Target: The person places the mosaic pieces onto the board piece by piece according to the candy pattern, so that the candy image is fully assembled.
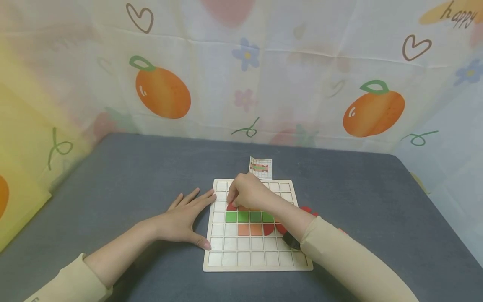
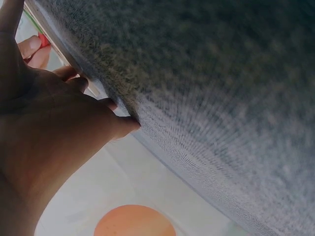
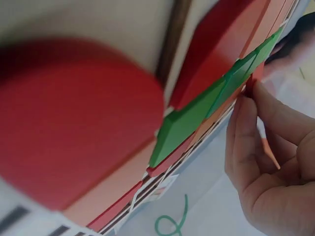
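A pale wooden grid board [image 1: 258, 268] lies on the dark table. My right hand [image 1: 249, 191] reaches over it and pinches a small red tile [image 1: 231, 207] between thumb and fingers, at the left end of the row above the green tiles [image 1: 243, 217]. In the right wrist view those fingertips [image 3: 248, 93] are close against the board. My left hand [image 1: 183, 220] is spread, thumb and fingertips at the board's left edge. Below the green row sit orange tiles [image 1: 250, 229] and a rounded red tile [image 1: 268, 229]. My right forearm hides part of the board's right side.
A small printed card [image 1: 260, 165] with a candy-like pattern on a grid lies just behind the board. Loose red pieces [image 1: 306, 209] lie at the board's right, partly behind my right arm. A patterned cloth [image 1: 245, 84] hangs behind the table [image 1: 151, 167].
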`<state>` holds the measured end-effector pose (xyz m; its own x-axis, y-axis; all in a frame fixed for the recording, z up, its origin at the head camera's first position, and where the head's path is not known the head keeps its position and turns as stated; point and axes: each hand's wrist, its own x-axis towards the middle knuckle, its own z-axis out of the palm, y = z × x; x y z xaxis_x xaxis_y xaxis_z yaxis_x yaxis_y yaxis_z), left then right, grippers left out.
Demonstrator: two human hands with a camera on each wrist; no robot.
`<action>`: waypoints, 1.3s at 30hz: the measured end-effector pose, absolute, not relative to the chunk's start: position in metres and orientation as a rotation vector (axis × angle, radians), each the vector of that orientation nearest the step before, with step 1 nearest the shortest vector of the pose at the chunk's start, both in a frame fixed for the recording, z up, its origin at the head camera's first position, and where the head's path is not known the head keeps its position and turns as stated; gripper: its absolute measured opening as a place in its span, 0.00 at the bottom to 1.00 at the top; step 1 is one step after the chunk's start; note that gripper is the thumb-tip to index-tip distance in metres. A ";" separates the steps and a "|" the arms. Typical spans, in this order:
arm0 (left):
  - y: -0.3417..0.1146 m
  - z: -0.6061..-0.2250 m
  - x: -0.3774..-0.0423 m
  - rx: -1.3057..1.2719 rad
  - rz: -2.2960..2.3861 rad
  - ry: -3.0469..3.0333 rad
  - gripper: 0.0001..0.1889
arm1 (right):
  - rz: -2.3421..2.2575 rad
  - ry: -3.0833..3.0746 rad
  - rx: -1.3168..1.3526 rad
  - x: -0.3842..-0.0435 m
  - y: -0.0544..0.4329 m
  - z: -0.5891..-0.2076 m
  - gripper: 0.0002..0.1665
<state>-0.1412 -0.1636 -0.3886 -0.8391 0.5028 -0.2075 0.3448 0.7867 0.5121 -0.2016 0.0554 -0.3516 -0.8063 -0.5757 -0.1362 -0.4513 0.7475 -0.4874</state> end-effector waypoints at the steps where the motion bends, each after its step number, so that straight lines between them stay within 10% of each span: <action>1: -0.164 -0.388 -0.141 0.647 0.667 2.643 0.64 | -0.642 2.673 -0.816 -0.202 0.055 -0.353 0.08; 18: -0.163 -0.387 -0.142 0.651 0.658 2.648 0.64 | -0.729 2.660 -0.802 -0.207 0.067 -0.334 0.06; 39: -0.163 -0.389 -0.141 0.655 0.650 2.654 0.65 | -0.594 2.560 -0.617 -0.217 0.200 -0.324 0.10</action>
<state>-0.1413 -0.1635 -0.3895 -0.8399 0.5035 -0.2027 0.3528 0.7902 0.5012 -0.2169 0.2002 -0.3244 -0.8045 -0.5067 -0.3100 -0.3186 0.8085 -0.4948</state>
